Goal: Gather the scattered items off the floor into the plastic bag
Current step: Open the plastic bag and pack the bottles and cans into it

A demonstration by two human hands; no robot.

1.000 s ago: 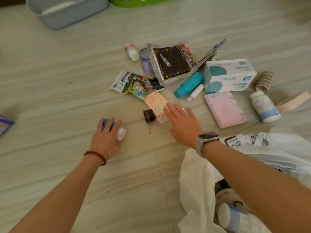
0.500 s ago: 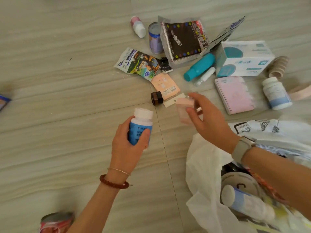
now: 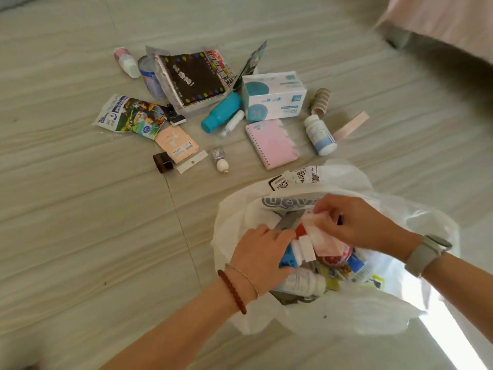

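Note:
The white plastic bag (image 3: 354, 313) lies open on the floor at the lower right, with several items inside. Both hands are over its mouth. My left hand (image 3: 260, 259) grips a blue bottle with a white cap (image 3: 294, 253), lowered into the bag. My right hand (image 3: 354, 222) pinches a small pale pink packet (image 3: 318, 237) just above the bag's contents. Scattered on the floor beyond lie a pink spiral notebook (image 3: 272, 142), a teal bottle (image 3: 221, 112), a white pill bottle (image 3: 320, 134), a teal-and-white box (image 3: 273, 96) and a small brown jar (image 3: 162, 162).
Further out lie a dark patterned packet (image 3: 192, 78), a colourful pouch (image 3: 130, 116), a peach sachet (image 3: 176, 144), a can (image 3: 150, 78), a pink-capped bottle (image 3: 126, 62), a tape roll (image 3: 320, 101) and a small white-ball trinket (image 3: 221, 161). Pink bedding (image 3: 442, 20) hangs at the top right.
Both hands lifted their items off the floor and carried them right and back, into the bag's mouth. The view swung toward the bag.

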